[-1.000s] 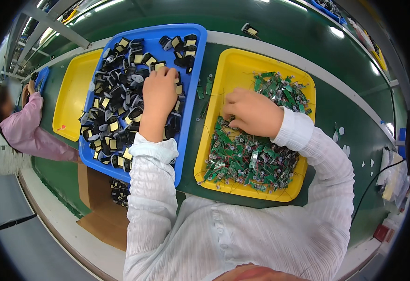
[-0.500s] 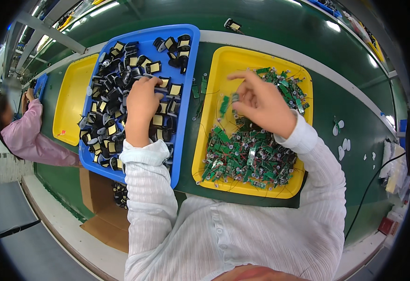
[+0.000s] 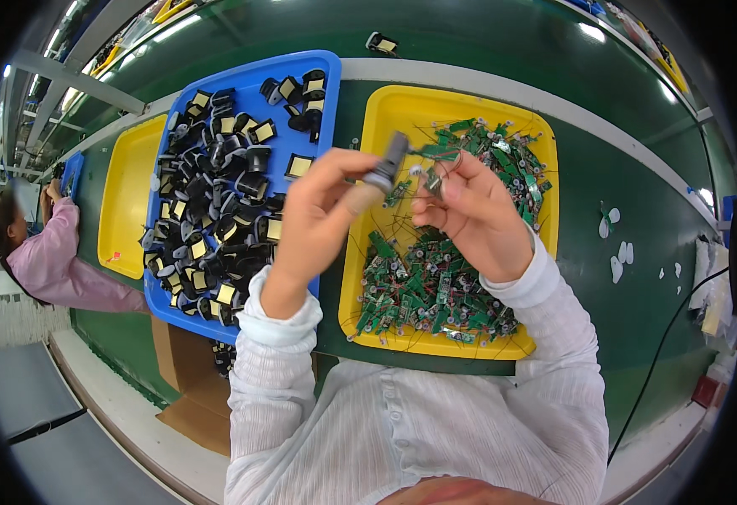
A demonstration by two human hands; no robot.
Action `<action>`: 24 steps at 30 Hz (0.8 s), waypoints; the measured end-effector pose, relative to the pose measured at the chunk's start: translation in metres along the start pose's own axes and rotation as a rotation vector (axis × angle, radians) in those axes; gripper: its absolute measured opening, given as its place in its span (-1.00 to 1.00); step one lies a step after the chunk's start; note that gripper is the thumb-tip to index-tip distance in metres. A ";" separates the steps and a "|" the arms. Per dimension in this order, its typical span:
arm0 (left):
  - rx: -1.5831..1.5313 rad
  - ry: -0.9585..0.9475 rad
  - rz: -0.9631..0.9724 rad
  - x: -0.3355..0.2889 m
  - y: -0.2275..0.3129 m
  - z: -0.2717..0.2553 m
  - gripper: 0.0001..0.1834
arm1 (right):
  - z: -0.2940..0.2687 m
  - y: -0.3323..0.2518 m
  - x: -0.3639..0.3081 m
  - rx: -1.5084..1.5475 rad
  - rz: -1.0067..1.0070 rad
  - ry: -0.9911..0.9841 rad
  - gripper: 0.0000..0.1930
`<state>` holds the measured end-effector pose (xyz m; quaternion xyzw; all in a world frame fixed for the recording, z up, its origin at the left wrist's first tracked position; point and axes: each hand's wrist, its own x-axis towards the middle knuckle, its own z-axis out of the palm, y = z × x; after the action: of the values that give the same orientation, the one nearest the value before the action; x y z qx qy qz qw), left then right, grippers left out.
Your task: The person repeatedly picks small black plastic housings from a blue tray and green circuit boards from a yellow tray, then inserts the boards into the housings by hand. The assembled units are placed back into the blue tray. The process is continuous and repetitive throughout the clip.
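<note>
My left hand point(image 3: 313, 223) is closed around a black plastic housing point(image 3: 395, 156), pinching it between thumb and fingers above the gap between two trays. Right beside it, my right hand point(image 3: 488, 220) grips a small green circuit board point(image 3: 438, 153) with thin wires and a little metal part. The two pieces are close together; whether they touch, I cannot tell. Under my left forearm lies the blue tray point(image 3: 329, 93), full of similar black housings with pale yellow pads. Below my right hand, the yellow tray point(image 3: 385, 109) carries a heap of green wired boards.
A second yellow tray point(image 3: 124, 189) stands left of the blue one. At far left a person in a pink sleeve point(image 3: 53, 231) works. One housing point(image 3: 381, 44) lies beyond the white strip. White pieces point(image 3: 617, 268) lie at right, near a black cable point(image 3: 663, 345). A cardboard box point(image 3: 200, 412) sits below.
My left hand has lifted a black housing out of the blue tray and moved right. My right hand, with a circuit board, has come down slightly to meet it.
</note>
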<state>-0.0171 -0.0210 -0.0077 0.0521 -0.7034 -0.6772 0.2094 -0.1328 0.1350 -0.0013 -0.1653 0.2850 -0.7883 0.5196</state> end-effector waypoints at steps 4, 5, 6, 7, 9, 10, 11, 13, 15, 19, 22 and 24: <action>-0.161 -0.088 -0.026 -0.007 0.003 0.014 -0.69 | 0.000 0.007 -0.005 -0.046 -0.051 0.004 -0.84; -0.241 -0.077 -0.051 -0.007 0.004 0.015 -0.70 | 0.001 0.008 -0.007 -0.104 -0.063 0.023 -0.84; -0.235 -0.061 -0.061 -0.008 0.005 0.016 -0.71 | 0.003 0.009 -0.007 -0.161 -0.074 0.043 -0.83; -0.230 -0.044 -0.070 -0.009 0.006 0.017 -0.72 | 0.005 0.010 -0.009 -0.220 -0.086 0.062 -0.83; -0.173 0.002 -0.020 -0.009 0.004 0.017 -0.73 | 0.008 0.012 -0.010 -0.270 -0.123 0.107 -0.82; -0.121 0.030 0.040 -0.009 0.002 0.016 -0.74 | 0.008 0.012 -0.011 -0.295 -0.137 0.119 -0.82; -0.070 0.059 0.099 -0.009 0.000 0.015 -0.75 | 0.007 0.011 -0.011 -0.320 -0.150 0.132 -0.82; 0.003 0.116 0.123 -0.009 0.002 0.015 -0.72 | 0.009 0.009 -0.013 -0.358 -0.132 0.155 -0.82; 0.031 0.135 0.137 -0.009 0.004 0.015 -0.71 | 0.009 0.008 -0.013 -0.397 -0.122 0.171 -0.82; 0.080 0.142 0.134 -0.010 0.006 0.017 -0.72 | 0.009 0.008 -0.014 -0.459 -0.141 0.198 -0.82; 0.119 0.146 0.154 -0.011 0.007 0.018 -0.72 | 0.010 0.009 -0.014 -0.510 -0.179 0.194 -0.83; 0.125 0.159 0.173 -0.012 0.004 0.018 -0.72 | 0.010 0.010 -0.014 -0.559 -0.215 0.189 -0.83</action>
<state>-0.0121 -0.0002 -0.0062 0.0578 -0.7274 -0.6052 0.3182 -0.1141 0.1419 0.0012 -0.2572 0.5187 -0.7416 0.3388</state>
